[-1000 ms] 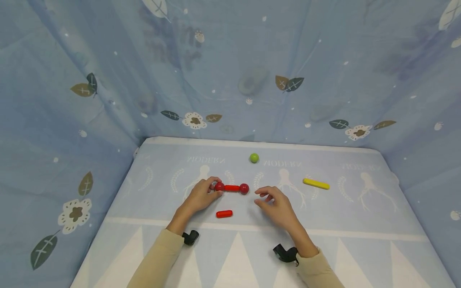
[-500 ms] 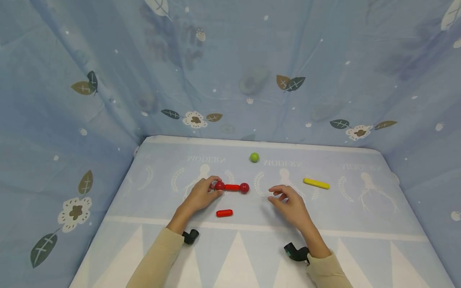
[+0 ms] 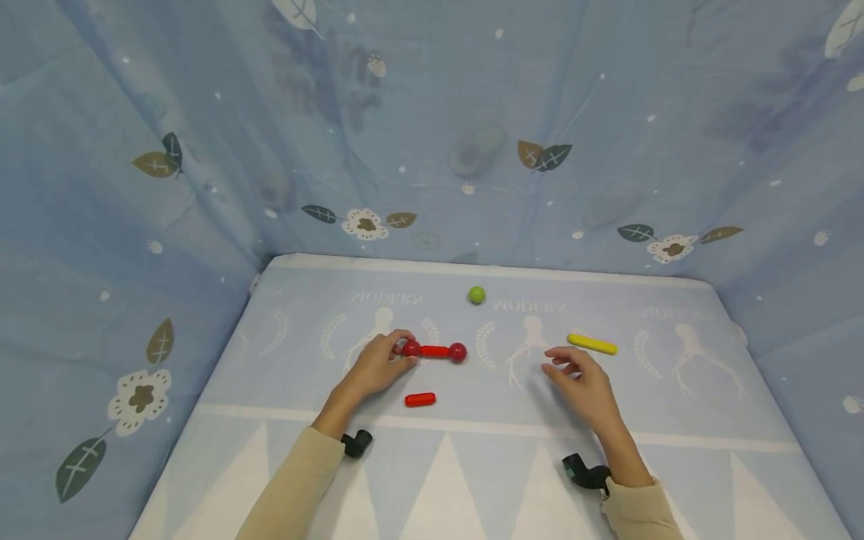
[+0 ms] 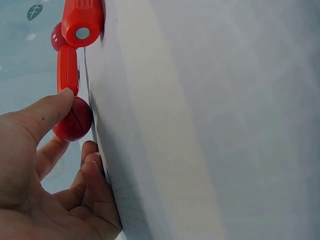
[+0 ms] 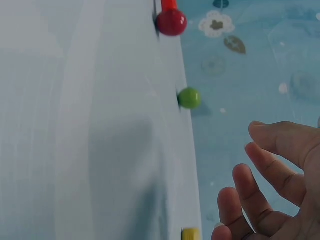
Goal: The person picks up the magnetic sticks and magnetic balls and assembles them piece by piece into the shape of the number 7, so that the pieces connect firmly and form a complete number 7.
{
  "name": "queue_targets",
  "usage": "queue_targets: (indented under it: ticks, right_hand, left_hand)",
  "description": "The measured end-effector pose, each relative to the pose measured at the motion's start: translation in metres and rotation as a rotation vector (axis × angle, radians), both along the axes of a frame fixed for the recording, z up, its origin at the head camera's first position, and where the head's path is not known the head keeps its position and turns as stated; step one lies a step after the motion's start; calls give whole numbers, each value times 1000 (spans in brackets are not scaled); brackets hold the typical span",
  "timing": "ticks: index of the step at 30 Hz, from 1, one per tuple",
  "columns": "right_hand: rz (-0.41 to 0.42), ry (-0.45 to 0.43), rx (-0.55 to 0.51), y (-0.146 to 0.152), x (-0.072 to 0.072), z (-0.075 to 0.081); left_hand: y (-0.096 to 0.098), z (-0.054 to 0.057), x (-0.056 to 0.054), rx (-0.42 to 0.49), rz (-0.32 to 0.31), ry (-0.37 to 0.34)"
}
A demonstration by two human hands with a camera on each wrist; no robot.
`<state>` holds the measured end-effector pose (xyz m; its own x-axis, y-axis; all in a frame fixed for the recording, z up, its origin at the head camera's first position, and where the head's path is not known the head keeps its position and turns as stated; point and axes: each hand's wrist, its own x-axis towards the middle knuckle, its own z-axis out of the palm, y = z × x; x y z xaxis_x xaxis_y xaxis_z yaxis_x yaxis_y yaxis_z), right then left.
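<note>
- Table [image 3: 472, 405]: lower half.
- My right hand [image 3: 586, 382]: fingers released, right of centre.
- My left hand [image 3: 374, 365]: fingers pinching a red dumbbell [image 3: 434, 352], just below centre.
- Yellow stick [image 3: 592, 344]: right of centre.
- Red rod [image 3: 420, 400]: lower centre.
- Green ball [image 3: 476, 295]: centre.

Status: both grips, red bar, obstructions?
Left grip pinches glossy dark-red ball at left end of bright-red ribbed bar. Right grip relaxed, holding nothing, near straight yellow stick. Loose red stick nearer wearer; no obstruction evident.

Leaf-patterned blue fabric [image 3: 432, 97] hangs behind and beside a pale tabletop [image 3: 493, 405].
</note>
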<state>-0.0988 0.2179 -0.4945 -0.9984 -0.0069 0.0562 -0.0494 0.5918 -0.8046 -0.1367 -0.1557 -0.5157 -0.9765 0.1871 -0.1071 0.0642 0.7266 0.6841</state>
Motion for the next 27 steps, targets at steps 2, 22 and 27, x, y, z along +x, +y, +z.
queue_targets:
  ticks: [2, 22, 27]
  right_hand:
    - [-19, 6, 2, 6, -1, -1]
    - [-121, 69, 68, 63, -30, -5]
    - [-130, 87, 101, 71, -42, -3]
  left_hand:
    - [0, 1, 0, 1, 1, 3]
    - [0, 1, 1, -5, -7, 3]
    - [0, 1, 1, -3, -11, 9]
